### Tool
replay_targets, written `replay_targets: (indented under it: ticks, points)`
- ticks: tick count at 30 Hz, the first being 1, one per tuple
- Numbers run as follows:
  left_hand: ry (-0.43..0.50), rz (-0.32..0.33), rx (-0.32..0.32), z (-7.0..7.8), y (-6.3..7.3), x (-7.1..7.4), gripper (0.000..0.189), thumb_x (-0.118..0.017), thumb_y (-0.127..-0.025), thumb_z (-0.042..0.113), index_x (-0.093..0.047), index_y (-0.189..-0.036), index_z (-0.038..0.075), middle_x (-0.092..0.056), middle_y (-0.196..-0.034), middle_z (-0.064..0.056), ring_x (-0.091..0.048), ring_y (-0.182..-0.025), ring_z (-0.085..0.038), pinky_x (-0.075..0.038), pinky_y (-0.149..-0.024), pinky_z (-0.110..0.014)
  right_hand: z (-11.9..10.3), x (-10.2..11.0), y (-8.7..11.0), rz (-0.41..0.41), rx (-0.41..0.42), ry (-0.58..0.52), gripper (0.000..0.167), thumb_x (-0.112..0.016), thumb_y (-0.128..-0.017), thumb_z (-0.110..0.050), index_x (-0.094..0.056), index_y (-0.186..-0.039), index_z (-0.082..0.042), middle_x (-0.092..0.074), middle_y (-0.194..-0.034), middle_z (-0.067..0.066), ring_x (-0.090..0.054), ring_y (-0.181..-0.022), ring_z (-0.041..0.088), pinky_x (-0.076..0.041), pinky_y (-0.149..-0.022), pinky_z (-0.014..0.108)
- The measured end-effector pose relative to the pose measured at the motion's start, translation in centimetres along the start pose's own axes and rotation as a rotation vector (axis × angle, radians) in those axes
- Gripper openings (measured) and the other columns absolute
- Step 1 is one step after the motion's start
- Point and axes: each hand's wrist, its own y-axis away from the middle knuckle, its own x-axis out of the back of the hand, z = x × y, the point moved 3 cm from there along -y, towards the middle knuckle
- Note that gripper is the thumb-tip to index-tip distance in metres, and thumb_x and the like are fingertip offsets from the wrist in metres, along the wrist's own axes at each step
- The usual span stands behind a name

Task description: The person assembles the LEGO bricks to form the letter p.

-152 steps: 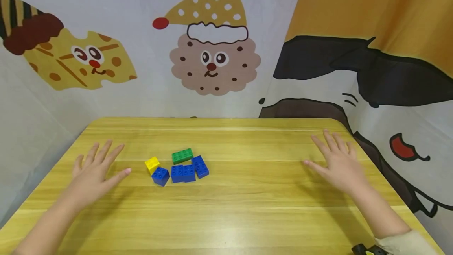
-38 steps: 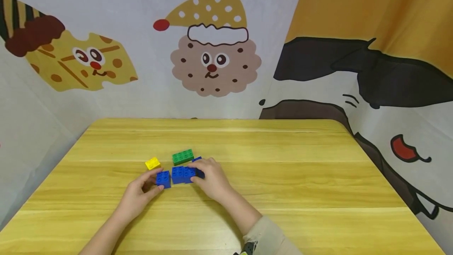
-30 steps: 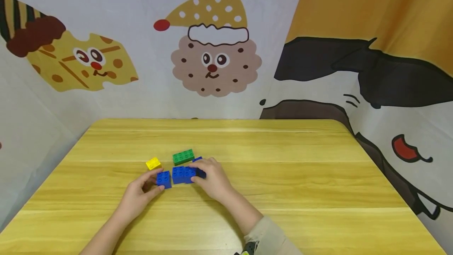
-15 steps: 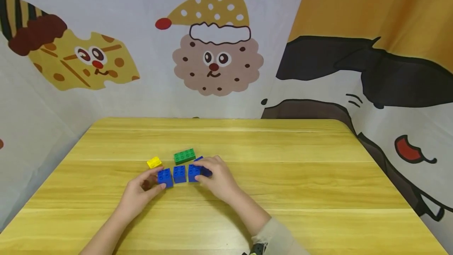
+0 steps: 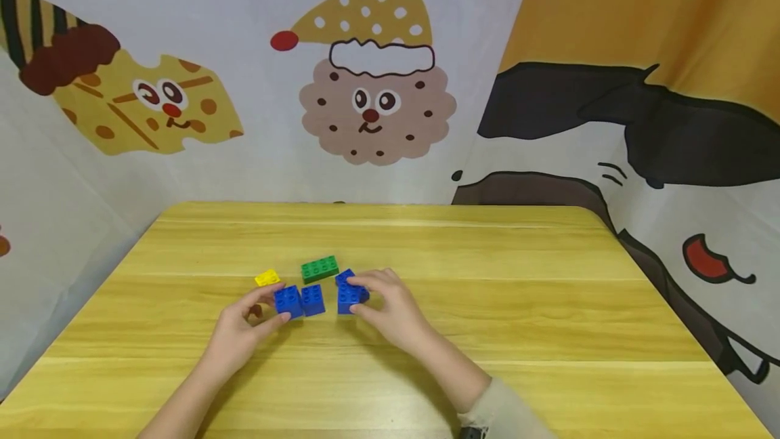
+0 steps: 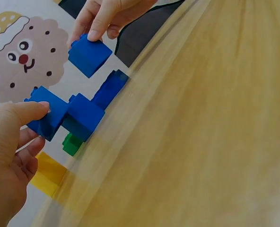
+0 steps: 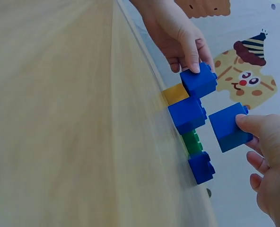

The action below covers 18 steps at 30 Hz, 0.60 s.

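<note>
Between thumb and fingers, my left hand (image 5: pixel 237 334) pinches a square blue building block (image 5: pixel 288 301), which looks lifted off the table in both wrist views. My right hand (image 5: pixel 399 314) pinches a second square blue block (image 7: pixel 229 126), held up with a gap beneath it. A third blue block (image 5: pixel 313 299) stands on the table between them, close beside the left-hand one. Behind the right-hand block lies a longer blue block (image 5: pixel 344 277), partly hidden. A green block (image 5: pixel 319 268) lies farther back, and a yellow block (image 5: pixel 267 278) sits behind my left fingers.
The blocks are on a wood-grain table (image 5: pixel 524 330). A cloth backdrop (image 5: pixel 256 175) printed with cartoon faces hangs behind the table's far edge and along its sides.
Both hands came in from the table's sides to pinch blue blocks. My right hand then drew its block rightward, away from the middle one; the left-hand block has come up and closer to it.
</note>
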Motion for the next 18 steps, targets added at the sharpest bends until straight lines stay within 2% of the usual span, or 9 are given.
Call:
replay_targets:
  ticks: [3,6,11,14,18]
  points:
    - [-0.002,-0.007,0.011,0.2,0.0,-0.1,0.047,-0.077,-0.081,0.007,-0.062,-0.125,0.007,-0.063,-0.096,-0.004,-0.053,-0.086,-0.021,-0.045,-0.072,-0.027,-0.1,0.5,0.4,0.008,0.007,-0.005,0.041,-0.075,-0.083,-0.011,-0.065,-0.122,-0.010,-0.060,-0.123,0.001,-0.050,-0.113,0.016,-0.044,-0.094,0.035]
    - [0.000,-0.014,0.006,0.6,-0.1,-0.1,0.047,-0.077,-0.081,0.007,-0.062,-0.125,0.007,-0.063,-0.096,-0.003,-0.052,-0.087,-0.022,-0.045,-0.072,-0.027,-0.1,1.0,0.8,0.022,0.014,-0.034,0.042,-0.076,-0.081,-0.010,-0.065,-0.122,-0.008,-0.061,-0.121,0.000,-0.052,-0.110,0.019,-0.046,-0.092,0.038]
    - [0.047,0.000,-0.058,1.7,-0.1,-0.3,0.046,-0.077,-0.080,0.005,-0.063,-0.123,0.006,-0.063,-0.095,-0.002,-0.054,-0.088,-0.024,-0.043,-0.074,-0.025,0.0,1.9,1.6,0.050,-0.008,-0.099,0.044,-0.078,-0.078,-0.008,-0.065,-0.121,-0.011,-0.062,-0.120,0.002,-0.055,-0.102,0.029,-0.046,-0.085,0.048]
    - [0.085,0.006,-0.091,2.3,-0.1,-0.5,0.045,-0.078,-0.079,0.005,-0.064,-0.121,0.006,-0.064,-0.097,-0.001,-0.053,-0.088,-0.023,-0.042,-0.074,-0.024,0.1,2.5,2.1,0.067,-0.042,-0.116,0.045,-0.080,-0.076,-0.007,-0.067,-0.118,-0.015,-0.063,-0.118,-0.002,-0.055,-0.099,0.025,-0.045,-0.082,0.048]
    - [0.119,-0.009,-0.098,3.1,-0.2,-0.8,0.045,-0.079,-0.078,0.006,-0.065,-0.121,0.008,-0.064,-0.101,0.000,-0.053,-0.090,-0.021,-0.042,-0.074,-0.025,0.5,3.1,2.7,0.080,-0.087,-0.130,0.045,-0.080,-0.075,-0.007,-0.067,-0.117,-0.017,-0.062,-0.115,-0.008,-0.054,-0.097,0.020,-0.044,-0.080,0.042]
